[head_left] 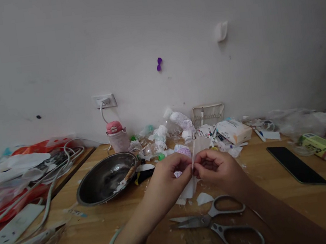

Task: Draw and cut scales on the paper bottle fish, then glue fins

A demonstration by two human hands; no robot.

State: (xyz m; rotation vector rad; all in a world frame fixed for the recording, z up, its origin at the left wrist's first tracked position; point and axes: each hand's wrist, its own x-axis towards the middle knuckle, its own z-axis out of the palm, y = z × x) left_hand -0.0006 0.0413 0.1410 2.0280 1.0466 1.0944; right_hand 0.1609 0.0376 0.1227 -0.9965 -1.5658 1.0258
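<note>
Thin white paper piece (192, 162): held above the middle of the wooden table (281, 202), standing edge-on to the camera, long axis near vertical, lower end hanging down toward the tabletop.

Left hand (169, 173): fingertips pinched together on the paper's left face, near its upper part. Right hand (217, 167): fingertips likewise closed on the right face, directly opposite. Both hands meet at the sheet; neither is nearer than the other, and the paper lies between the two grips, not off to one side.

Just below the hands, nearer the front edge: grey-handled metal scissors (221, 222) lying flat, blades pointing left, not touched. Small white paper scraps (204, 198) between scissors and hands.

Left of the hands: dark round metal bowl (107, 179) with a wooden-handled tool resting in it. Toward the back edge: pink-lidded bottle (117, 136), white tissue pack (234, 130), mixed clutter. Right side: black smartphone (296, 164) lying flat. Far left edge: white cables (52, 172) and plastic bags.
</note>
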